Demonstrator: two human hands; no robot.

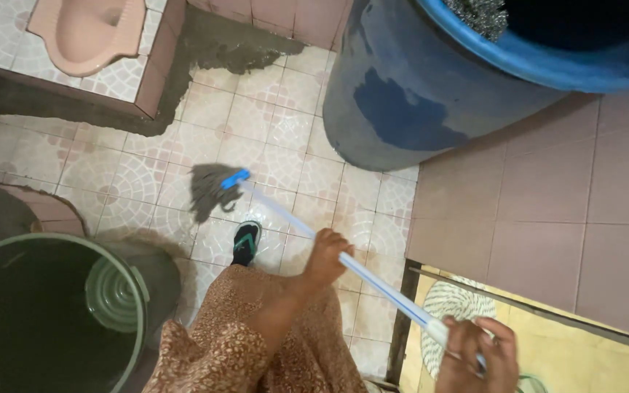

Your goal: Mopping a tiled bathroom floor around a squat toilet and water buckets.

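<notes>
Left hand [327, 256] is wrapped around the mop [307, 231] handle at mid-length. Right hand [477, 356] clasps the handle's upper end, at 5 o'clock. The grey mop head rests on the tiled floor [132, 175] near centre, just beyond a sandalled foot [246, 242]. Blue barrel [416, 94] at 1 o'clock; dark bucket [45, 313] at 8 o'clock; squat toilet [89, 29] at 11 o'clock.

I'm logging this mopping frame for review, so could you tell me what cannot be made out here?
Head view:
- Blue barrel: contents dark, top cut off by the frame edge.
- Green bucket: inside too dark.
- Right hand: cut by the bottom edge.
- Mop head: blurred.
</notes>
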